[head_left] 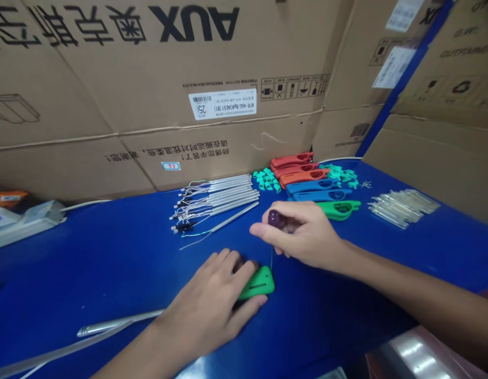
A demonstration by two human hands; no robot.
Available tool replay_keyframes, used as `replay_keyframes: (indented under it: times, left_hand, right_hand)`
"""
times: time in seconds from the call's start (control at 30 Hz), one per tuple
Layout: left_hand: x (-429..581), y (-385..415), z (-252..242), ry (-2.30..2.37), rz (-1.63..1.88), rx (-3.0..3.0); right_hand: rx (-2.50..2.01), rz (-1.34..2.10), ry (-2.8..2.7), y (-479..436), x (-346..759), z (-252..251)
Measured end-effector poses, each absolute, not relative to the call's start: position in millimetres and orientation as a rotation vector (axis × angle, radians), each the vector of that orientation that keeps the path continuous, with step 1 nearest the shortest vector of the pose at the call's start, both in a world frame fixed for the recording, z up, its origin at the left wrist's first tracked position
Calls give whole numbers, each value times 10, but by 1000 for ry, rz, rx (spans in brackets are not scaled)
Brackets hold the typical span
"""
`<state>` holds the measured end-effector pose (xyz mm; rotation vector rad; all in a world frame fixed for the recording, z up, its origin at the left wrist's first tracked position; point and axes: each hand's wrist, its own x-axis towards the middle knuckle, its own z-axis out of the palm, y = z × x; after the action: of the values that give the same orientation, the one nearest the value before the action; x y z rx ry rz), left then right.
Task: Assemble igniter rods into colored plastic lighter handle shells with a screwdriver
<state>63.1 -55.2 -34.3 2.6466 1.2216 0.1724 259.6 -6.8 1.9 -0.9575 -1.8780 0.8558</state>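
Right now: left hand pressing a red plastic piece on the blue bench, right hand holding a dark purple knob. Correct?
No: the head view shows a green plastic piece under the left hand, not a red one. The rest stands: it lies on the blue bench, and the right hand holds the dark purple knob.

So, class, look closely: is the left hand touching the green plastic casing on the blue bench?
Touching. The head view shows the left hand lying on the green plastic casing, with its fingers over the casing's end.
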Motion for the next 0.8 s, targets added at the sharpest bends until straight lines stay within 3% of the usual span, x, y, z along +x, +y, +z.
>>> replay_keyframes:
  times: [0.17,0.43,0.8]
  left_hand:
    - [644,-552,-344,1221,187,2654]
    - [630,-562,-374,1217,219,2694]
    - [623,-559,-358,1185,278,2680]
  right_hand:
    - [-898,954,-1767,-107,2568,2]
    - [-707,538,-2005,-130,2580,-13]
    - [-444,455,-2038,-247,2577,-38]
